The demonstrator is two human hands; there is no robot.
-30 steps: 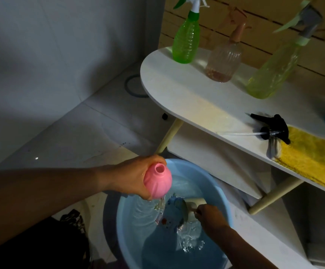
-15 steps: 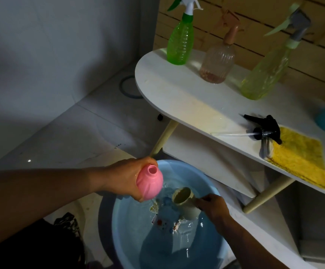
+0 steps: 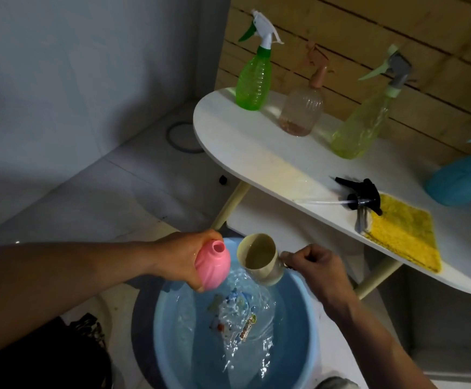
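The pink bottle [image 3: 213, 265] has no cap; it hangs tilted over the far left rim of the basin [image 3: 304, 313], its open neck pointing up and to the far side; the left hand [image 3: 178, 256] grips it from the left, fingers wrapped round its belly and thumb lying along the top by the neck. Just to its right, nearly touching, is a cream cup [image 3: 259, 259], tipped so that its mouth faces left toward the bottle; the right hand [image 3: 315, 265] holds it by the handle, fingers curled tight round that handle with the knuckles up; whether the cup holds water cannot be told. Both are above the blue basin, which stands on the floor in the near middle; its water [image 3: 256, 293] is rippled under the cup, and a coloured picture [image 3: 234, 313] shows through on the bottom.

Beyond, on the right, stands a white table [image 3: 256, 155] with a rounded end; along its far edge are a green spray bottle [image 3: 252, 80], a clear peach spray bottle [image 3: 301, 110] and a yellow-green spray bottle [image 3: 360, 130], all upright and apart. Nearer lies a black spray head [image 3: 363, 195] with its tube pointing left, touching a yellow cloth [image 3: 403, 237]; a blue bottle [image 3: 459, 181] sits at the right edge. On the far floor by the wall lies a dark ring [image 3: 182, 137].
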